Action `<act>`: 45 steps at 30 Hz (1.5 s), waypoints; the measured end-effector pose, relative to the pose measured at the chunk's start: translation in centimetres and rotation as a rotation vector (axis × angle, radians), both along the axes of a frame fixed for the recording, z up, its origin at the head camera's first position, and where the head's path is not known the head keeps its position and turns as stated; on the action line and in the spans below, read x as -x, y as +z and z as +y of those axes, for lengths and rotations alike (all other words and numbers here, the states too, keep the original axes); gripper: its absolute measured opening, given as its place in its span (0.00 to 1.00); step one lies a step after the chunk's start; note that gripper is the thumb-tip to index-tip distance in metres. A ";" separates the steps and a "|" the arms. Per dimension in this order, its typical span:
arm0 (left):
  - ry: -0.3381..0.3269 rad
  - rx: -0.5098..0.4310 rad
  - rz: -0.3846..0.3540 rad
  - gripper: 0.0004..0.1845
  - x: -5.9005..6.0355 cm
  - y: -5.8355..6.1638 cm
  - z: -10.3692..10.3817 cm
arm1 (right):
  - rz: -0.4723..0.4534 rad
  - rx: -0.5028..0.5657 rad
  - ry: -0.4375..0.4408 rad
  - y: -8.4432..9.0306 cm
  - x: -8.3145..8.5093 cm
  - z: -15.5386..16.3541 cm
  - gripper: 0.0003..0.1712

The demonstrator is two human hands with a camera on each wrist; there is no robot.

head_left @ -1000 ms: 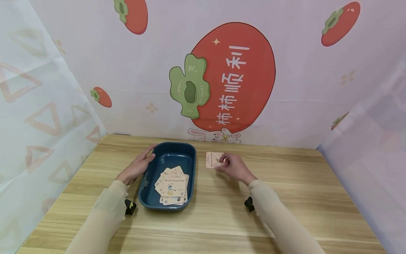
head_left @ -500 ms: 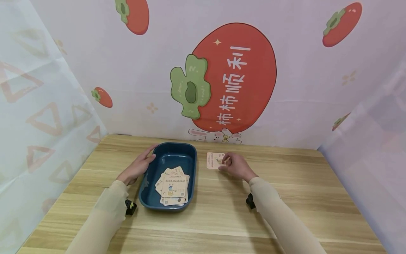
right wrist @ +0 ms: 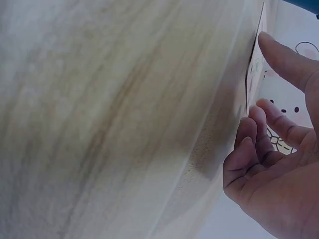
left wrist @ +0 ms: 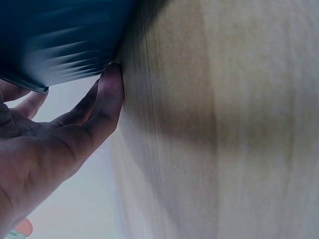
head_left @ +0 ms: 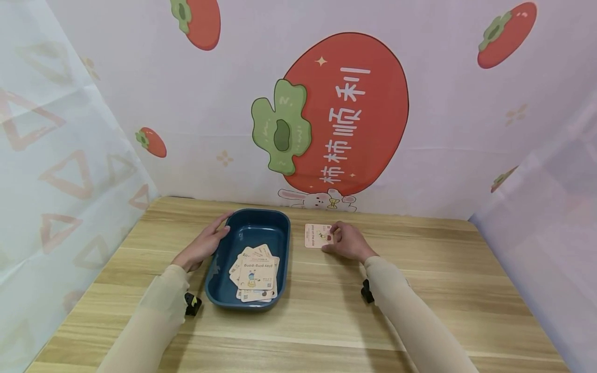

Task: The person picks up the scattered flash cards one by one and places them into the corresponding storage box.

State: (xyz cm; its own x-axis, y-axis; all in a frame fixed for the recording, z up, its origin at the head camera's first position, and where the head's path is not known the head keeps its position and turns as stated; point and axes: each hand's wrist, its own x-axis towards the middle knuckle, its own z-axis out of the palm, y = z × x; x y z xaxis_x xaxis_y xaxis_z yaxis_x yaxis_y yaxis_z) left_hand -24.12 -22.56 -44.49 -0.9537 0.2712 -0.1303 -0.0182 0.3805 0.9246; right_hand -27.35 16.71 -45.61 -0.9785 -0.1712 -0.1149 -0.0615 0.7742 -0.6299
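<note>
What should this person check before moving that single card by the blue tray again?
1. Right hand on the single card: ok, a fingertip touches its right edge.
2. Card gripped by the fingers: not ok, one straight finger only touches it; the others are curled beside it.
3. Card flat on the table: ok, it lies right of the tray.
4. Blue tray steadied: ok, the left hand rests against its left wall.
5. Room in the tray: ok, the card pile covers only its near half.
6. Path from card to tray: ok, only bare wood between them.
</note>
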 end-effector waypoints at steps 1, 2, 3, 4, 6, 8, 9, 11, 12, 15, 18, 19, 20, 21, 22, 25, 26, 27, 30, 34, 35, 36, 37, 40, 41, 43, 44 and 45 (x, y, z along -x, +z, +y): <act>-0.001 0.002 0.000 0.30 0.0 0.0 0.0 | -0.002 -0.007 -0.004 -0.1 0.1 0.0 0.31; -0.003 0.005 0.002 0.30 0.0 -0.1 0.0 | -0.005 -0.012 -0.007 -0.1 0.1 0.0 0.31; -0.003 0.005 0.001 0.30 0.1 -0.1 0.0 | -0.009 -0.017 -0.013 -0.2 0.2 0.0 0.32; -0.006 0.009 0.004 0.31 0.1 -0.1 -0.1 | -0.013 -0.022 -0.016 -0.3 0.2 0.0 0.33; -0.002 0.009 0.001 0.30 0.1 -0.2 -0.1 | -0.023 -0.030 -0.024 -0.4 0.3 0.0 0.35; 0.005 0.005 -0.005 0.30 0.1 -0.3 -0.1 | -0.031 -0.038 -0.026 -0.4 0.4 0.0 0.38; 0.008 0.002 -0.008 0.30 0.2 -0.4 -0.1 | -0.035 -0.043 -0.027 -0.4 0.4 -0.1 0.39; 0.009 0.002 -0.009 0.30 0.2 -0.4 -0.2 | -0.044 -0.052 -0.025 -0.4 0.5 -0.1 0.42; 0.009 0.002 -0.008 0.30 0.2 -0.4 -0.2 | -0.047 -0.058 -0.021 -0.4 0.6 -0.1 0.44; 0.008 0.006 -0.005 0.30 0.2 -0.4 -0.2 | -0.050 -0.078 -0.002 -0.4 0.7 -0.2 0.46; 0.011 0.009 -0.006 0.30 0.1 -0.4 -0.2 | -0.056 -0.089 0.017 -0.3 0.8 -0.2 0.48; 0.010 0.011 -0.006 0.30 0.1 -0.4 -0.2 | -0.059 -0.090 0.020 -0.3 0.9 -0.2 0.48; 0.008 0.012 -0.006 0.30 0.0 -0.4 -0.1 | -0.064 -0.088 0.021 -0.3 0.9 -0.2 0.48; 0.005 0.016 -0.004 0.30 0.0 -0.4 -0.1 | -0.066 -0.088 0.022 -0.2 0.9 -0.2 0.47; 0.006 0.014 -0.006 0.30 0.0 -0.4 -0.1 | -0.070 -0.087 0.021 -0.2 0.9 -0.2 0.47; 0.007 0.009 -0.008 0.30 0.0 -0.3 -0.1 | -0.078 -0.083 0.017 -0.1 0.8 -0.3 0.46; 0.005 0.008 -0.009 0.30 0.0 -0.2 0.0 | -0.080 -0.083 0.015 -0.1 0.8 -0.3 0.46; 0.004 0.008 -0.008 0.30 0.0 -0.2 0.0 | -0.084 -0.081 0.011 -0.1 0.8 -0.3 0.45; 0.003 0.005 -0.009 0.30 0.0 -0.1 0.0 | -0.092 -0.080 0.009 0.0 0.7 -0.4 0.45; 0.001 0.006 -0.009 0.30 0.0 0.0 0.0 | -0.099 -0.081 0.012 0.2 0.7 -0.5 0.46; 0.000 0.008 -0.009 0.30 0.0 0.0 0.0 | -0.102 -0.081 0.011 0.3 0.7 -0.5 0.46; 0.004 0.007 -0.011 0.30 0.0 0.0 0.0 | -0.102 -0.086 0.014 0.3 0.7 -0.6 0.46; 0.001 0.010 -0.010 0.30 0.0 0.0 0.0 | -0.107 -0.089 0.011 0.3 0.8 -0.6 0.45; 0.004 0.009 -0.013 0.30 0.0 -0.1 0.0 | -0.116 -0.102 0.013 0.5 0.9 -0.6 0.44; 0.003 0.013 -0.010 0.30 0.1 -0.1 0.0 | -0.121 -0.101 0.011 0.5 0.9 -0.6 0.43; 0.001 0.015 -0.009 0.30 0.1 -0.2 0.0 | -0.133 -0.098 0.004 0.6 0.9 -0.6 0.43; 0.006 0.012 -0.012 0.30 0.1 -0.2 0.0 | -0.138 -0.094 0.000 0.7 0.8 -0.6 0.43; 0.007 0.013 -0.011 0.30 0.1 -0.2 0.0 | -0.145 -0.090 -0.006 0.7 0.8 -0.5 0.42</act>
